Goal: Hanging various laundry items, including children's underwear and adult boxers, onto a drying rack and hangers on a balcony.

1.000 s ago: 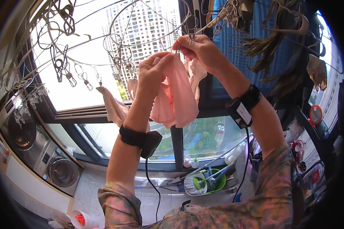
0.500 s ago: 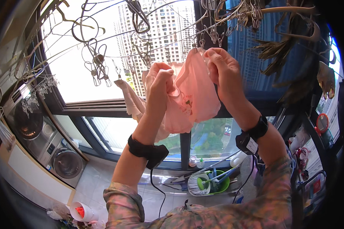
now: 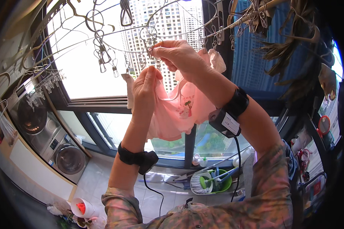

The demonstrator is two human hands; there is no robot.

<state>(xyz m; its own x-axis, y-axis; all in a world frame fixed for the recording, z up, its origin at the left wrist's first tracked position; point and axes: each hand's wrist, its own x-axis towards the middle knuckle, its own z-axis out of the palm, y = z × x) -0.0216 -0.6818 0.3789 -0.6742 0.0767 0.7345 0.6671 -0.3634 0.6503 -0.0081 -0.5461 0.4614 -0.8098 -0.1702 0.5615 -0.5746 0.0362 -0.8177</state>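
One pink garment [image 3: 170,120]: my left hand [image 3: 145,87] pinched its edge, my right hand [image 3: 178,57] a wire clip [image 3: 150,46] above it.

Pink garment [image 3: 168,116], thin, bit see-through in window light. One upper corner pinched in left hand's fingertips [image 3: 151,70]; rest drapes below and right of that grip, creased, hem hanging loose. Little cartoon print, green on it, right of grip. Opposite corner up on metal clip [image 3: 204,43]. Wire clip [image 3: 149,45] at right hand's [image 3: 179,55] fingertips, just above left grip.
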